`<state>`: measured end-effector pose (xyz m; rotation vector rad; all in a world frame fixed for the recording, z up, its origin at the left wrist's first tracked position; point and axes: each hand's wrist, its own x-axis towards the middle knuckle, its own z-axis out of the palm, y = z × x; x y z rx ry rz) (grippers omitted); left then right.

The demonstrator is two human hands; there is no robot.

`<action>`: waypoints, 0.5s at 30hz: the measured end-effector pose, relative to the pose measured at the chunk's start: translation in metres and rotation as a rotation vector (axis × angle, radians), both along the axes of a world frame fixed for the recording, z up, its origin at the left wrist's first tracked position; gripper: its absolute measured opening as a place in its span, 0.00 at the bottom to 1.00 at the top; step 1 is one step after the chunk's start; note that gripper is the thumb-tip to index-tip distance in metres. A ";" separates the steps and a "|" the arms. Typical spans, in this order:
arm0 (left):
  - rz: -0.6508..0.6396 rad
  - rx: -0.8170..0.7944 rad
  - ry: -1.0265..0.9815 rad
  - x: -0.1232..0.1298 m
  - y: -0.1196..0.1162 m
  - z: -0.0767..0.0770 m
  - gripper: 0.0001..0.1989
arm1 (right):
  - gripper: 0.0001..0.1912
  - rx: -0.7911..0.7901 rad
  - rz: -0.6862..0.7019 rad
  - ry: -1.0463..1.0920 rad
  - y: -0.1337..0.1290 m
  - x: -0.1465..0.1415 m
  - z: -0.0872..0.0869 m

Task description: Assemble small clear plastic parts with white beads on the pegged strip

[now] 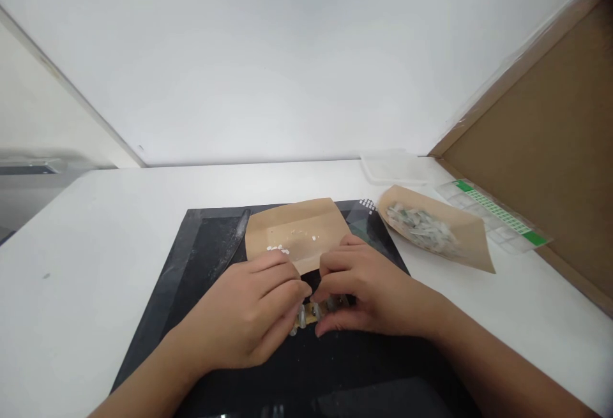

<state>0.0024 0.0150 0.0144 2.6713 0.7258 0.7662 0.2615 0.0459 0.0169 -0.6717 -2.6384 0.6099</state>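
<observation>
Low over a black mat [297, 380], my two hands meet around a yellowish strip [309, 317] that bears several translucent, nail-tip-like pieces [302, 317]. My left hand [253, 309] is closed, its thumb and fingertips pinched at the strip's left part; what they pinch is hidden. My right hand [368, 287] curls over the strip from the right, thumb along the near edge and fingers at the far side. Its palm and fingers cover the right part of the strip. Just beyond the hands lies a creased brown paper [306, 230] with small white pieces [278, 249] on it.
A dark, slim tool [234, 239] lies left of the paper. At right, a brown paper holder [464, 230] carries a heap of translucent slivers [424, 226]. Behind it are a clear plastic lid [395, 169] and a clear case with green labels [500, 214]. A brown board [546, 131] borders the right side.
</observation>
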 end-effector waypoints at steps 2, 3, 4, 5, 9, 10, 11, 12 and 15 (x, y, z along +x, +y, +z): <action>-0.022 -0.020 0.003 0.000 0.000 0.001 0.09 | 0.18 0.009 -0.005 -0.018 0.000 0.000 0.001; -0.028 -0.028 0.007 0.000 -0.001 0.002 0.08 | 0.18 0.013 -0.008 -0.023 0.000 0.000 0.001; -0.030 -0.033 0.013 0.000 -0.001 0.003 0.07 | 0.17 0.013 -0.010 -0.027 0.000 0.001 0.001; -0.029 -0.037 0.017 0.001 -0.001 0.003 0.06 | 0.17 0.011 -0.010 -0.028 0.000 0.001 0.001; -0.029 -0.064 0.020 0.003 -0.002 0.002 0.06 | 0.17 0.009 -0.006 -0.029 -0.001 0.001 0.000; -0.028 -0.073 0.022 0.003 -0.002 0.001 0.06 | 0.17 0.012 -0.005 -0.033 -0.001 0.001 0.000; -0.026 -0.082 0.026 0.003 -0.002 0.000 0.06 | 0.17 0.014 -0.005 -0.039 -0.001 0.001 0.000; -0.023 -0.090 0.030 0.003 -0.002 0.000 0.06 | 0.17 0.017 -0.005 -0.047 -0.001 0.001 0.000; -0.022 -0.097 0.038 0.003 -0.002 -0.002 0.08 | 0.17 0.026 -0.002 -0.070 -0.001 0.001 -0.001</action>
